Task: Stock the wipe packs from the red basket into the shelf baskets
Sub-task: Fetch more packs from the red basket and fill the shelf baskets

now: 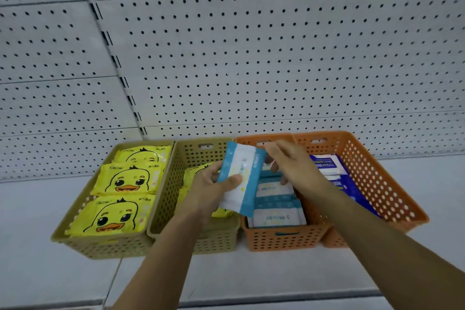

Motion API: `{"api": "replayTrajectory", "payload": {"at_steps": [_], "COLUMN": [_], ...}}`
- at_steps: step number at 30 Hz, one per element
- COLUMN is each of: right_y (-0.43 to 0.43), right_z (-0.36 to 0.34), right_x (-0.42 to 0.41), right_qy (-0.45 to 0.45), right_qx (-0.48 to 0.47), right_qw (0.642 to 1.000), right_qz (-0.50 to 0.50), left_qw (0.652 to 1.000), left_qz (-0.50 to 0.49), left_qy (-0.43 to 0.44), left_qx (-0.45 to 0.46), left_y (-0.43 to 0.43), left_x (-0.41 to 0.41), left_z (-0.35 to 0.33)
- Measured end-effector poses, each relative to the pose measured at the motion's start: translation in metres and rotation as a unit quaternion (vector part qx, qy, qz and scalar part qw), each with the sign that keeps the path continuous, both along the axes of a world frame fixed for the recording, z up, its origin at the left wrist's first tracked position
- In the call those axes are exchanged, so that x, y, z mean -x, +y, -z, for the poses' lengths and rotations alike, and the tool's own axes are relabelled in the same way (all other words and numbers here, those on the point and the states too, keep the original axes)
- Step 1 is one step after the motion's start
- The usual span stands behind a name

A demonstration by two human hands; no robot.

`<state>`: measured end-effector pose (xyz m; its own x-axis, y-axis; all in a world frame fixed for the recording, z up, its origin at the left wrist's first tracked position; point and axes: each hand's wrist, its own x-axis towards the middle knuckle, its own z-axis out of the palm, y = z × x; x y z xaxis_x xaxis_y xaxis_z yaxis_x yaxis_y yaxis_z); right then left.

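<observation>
As I look down through the head camera, I count four baskets side by side on the white shelf: two tan and two orange. The left tan basket holds three yellow duck packs, lying flat in a row from front to back. The right tan basket holds more yellow packs. I see parts of two, and my left forearm hides the rest. The left orange basket holds at least three overlapping blue-and-white packs. The right orange basket holds at least two dark blue packs.

One further wipe pack is gripped in my left hand, thumb across its face. It is tilted above the junction of the right tan and left orange baskets. My right hand reaches down into the left orange basket, just beside that pack. Its fingertips are partly hidden, so I cannot tell whether they grasp anything.
</observation>
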<state>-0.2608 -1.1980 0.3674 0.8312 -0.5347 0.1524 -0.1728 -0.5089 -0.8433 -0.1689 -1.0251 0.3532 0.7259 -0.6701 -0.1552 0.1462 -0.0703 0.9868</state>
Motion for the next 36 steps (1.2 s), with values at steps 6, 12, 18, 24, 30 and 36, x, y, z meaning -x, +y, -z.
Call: {"api": "replayTrajectory", "payload": {"at_steps": [6, 12, 18, 24, 30, 36], "right_y": [-0.03, -0.068, -0.067, -0.057, -0.063, -0.001], "right_z": [0.0, 0.018, 0.049, 0.071, 0.066, 0.054], "right_x": [-0.001, -0.033, -0.079, -0.073, -0.073, -0.034], "right_qy": [0.086, 0.06, 0.175, 0.321, 0.373, 0.295], "right_qx": [-0.183, -0.137, -0.094, 0.391, 0.19, 0.117], "right_qw": [0.978, 0.979, 0.97, 0.862, 0.903, 0.946], "right_qz": [-0.047, 0.141, 0.141, 0.025, -0.093, -0.058], "left_qw": [0.992, 0.942, 0.929, 0.92, 0.911, 0.833], "left_qz": [-0.058, 0.006, -0.011, -0.021, -0.028, 0.072], "left_qy": [-0.1, -0.273, -0.298, -0.325, -0.341, -0.455], "left_qx": [-0.06, -0.193, -0.217, -0.218, -0.229, -0.305], "left_y": [-0.03, -0.026, -0.027, -0.027, -0.03, -0.007], "left_x": [0.001, 0.016, 0.016, 0.014, 0.012, 0.013], "left_z": [0.004, 0.03, 0.031, 0.037, 0.038, 0.045]}}
